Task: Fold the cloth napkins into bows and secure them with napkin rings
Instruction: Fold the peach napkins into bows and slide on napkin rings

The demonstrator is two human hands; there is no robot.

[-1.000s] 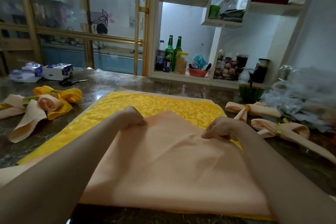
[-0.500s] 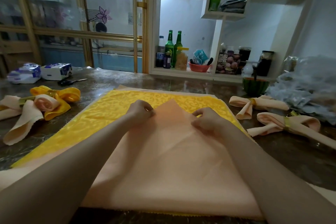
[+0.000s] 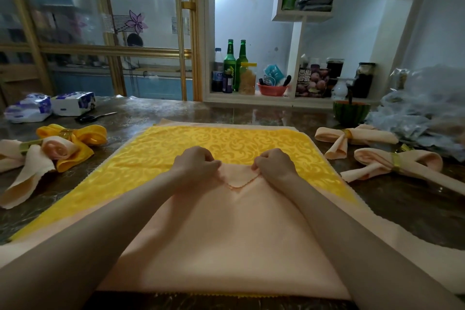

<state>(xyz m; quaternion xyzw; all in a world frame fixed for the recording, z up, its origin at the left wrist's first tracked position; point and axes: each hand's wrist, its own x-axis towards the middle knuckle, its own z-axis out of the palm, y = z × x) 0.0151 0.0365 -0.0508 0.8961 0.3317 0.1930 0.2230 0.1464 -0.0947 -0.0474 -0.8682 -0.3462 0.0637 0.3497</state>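
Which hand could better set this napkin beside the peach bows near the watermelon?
Right, likely: left hand and right hand both pinch the peach napkin, but the peach bows lie on the right.

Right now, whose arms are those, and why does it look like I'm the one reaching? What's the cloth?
The picture comes from a camera worn on a person's head, so the arms seem like yours. There is no machine, only two hands. The left hand and right hand each pinch the far edge of a peach napkin, its corner folded back between them. It lies on a yellow napkin on the table. Finished bows with gold rings sit on both sides.
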